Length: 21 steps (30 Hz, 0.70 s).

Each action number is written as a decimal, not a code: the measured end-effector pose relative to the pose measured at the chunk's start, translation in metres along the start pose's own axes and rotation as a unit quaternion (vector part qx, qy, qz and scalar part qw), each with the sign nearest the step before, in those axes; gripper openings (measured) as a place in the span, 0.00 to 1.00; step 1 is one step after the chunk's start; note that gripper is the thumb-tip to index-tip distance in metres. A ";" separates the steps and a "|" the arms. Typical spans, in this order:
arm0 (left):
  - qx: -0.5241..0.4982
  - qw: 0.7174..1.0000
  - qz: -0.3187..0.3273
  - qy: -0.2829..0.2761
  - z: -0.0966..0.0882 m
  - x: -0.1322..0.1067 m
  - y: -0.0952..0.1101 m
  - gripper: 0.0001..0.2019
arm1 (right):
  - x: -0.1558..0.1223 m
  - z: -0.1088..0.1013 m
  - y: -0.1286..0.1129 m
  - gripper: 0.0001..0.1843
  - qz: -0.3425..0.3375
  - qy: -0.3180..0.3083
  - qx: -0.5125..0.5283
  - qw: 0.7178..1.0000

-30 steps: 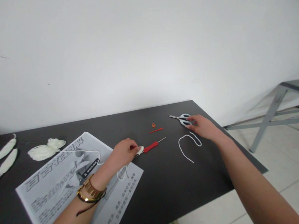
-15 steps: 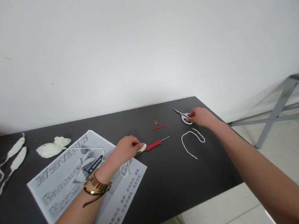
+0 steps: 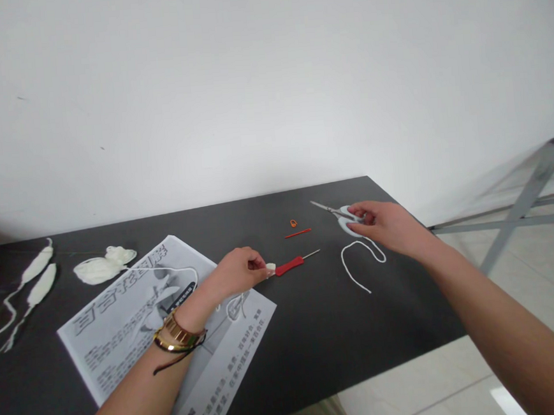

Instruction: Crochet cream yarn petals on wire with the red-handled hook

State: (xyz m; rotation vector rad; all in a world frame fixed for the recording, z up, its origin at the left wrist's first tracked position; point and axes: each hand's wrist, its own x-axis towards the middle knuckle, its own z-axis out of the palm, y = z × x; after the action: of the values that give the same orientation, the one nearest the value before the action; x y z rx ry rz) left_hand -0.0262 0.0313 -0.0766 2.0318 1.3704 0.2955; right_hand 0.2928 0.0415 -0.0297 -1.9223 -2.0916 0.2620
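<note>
Across the dark counter (image 3: 324, 319) lies a sheet (image 3: 133, 334) titled 百合花图解. The left hand (image 3: 240, 271) pinches a small white piece (image 3: 271, 269) beside a red-handled hook (image 3: 290, 266); the right hand (image 3: 388, 224) holds scissors (image 3: 337, 213) near loose yarn (image 3: 342, 257).

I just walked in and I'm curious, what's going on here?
A person's right hand grips the scissors by the handles. The left hand pinches a small white piece beside the red hook. A yarn strand lies near the scissors, not between their blades.
</note>
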 end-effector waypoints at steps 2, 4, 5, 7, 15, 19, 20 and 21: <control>-0.004 1.000 0.006 -0.005 0.000 0.000 -0.001 0.11 | -0.016 -0.005 -0.012 0.16 -0.066 -0.007 -0.010 0.998; -0.003 1.000 0.009 -0.005 0.000 0.000 -0.001 0.11 | -0.031 -0.006 -0.023 0.16 -0.122 -0.020 -0.021 0.992; 0.000 1.000 0.008 -0.003 0.000 0.000 -0.001 0.11 | -0.038 -0.006 -0.028 0.17 -0.139 -0.029 -0.022 0.990; 0.007 1.000 0.004 -0.001 0.000 0.001 0.000 0.13 | -0.048 -0.003 -0.036 0.19 -0.165 -0.054 -0.025 0.985; 0.016 1.000 -0.025 -0.006 -0.005 0.001 0.006 0.18 | -0.055 0.021 -0.056 0.21 -0.193 -0.120 -0.027 0.973; 0.006 0.999 -0.040 -0.003 -0.004 0.001 0.005 0.20 | -0.051 0.031 -0.063 0.19 -0.185 -0.133 -0.015 0.974; 0.003 0.999 -0.044 -0.001 -0.004 0.001 0.004 0.20 | -0.050 0.033 -0.065 0.18 -0.182 -0.137 -0.011 0.974; 0.000 0.999 -0.047 0.001 -0.003 0.002 0.004 0.21 | -0.049 0.035 -0.067 0.16 -0.178 -0.140 -0.007 0.974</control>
State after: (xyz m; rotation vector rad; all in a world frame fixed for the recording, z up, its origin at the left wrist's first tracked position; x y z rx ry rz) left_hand -0.0244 0.0331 -0.0717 1.9610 1.4626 0.2555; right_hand 0.2216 -0.0119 -0.0450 -1.5486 -2.5758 0.4612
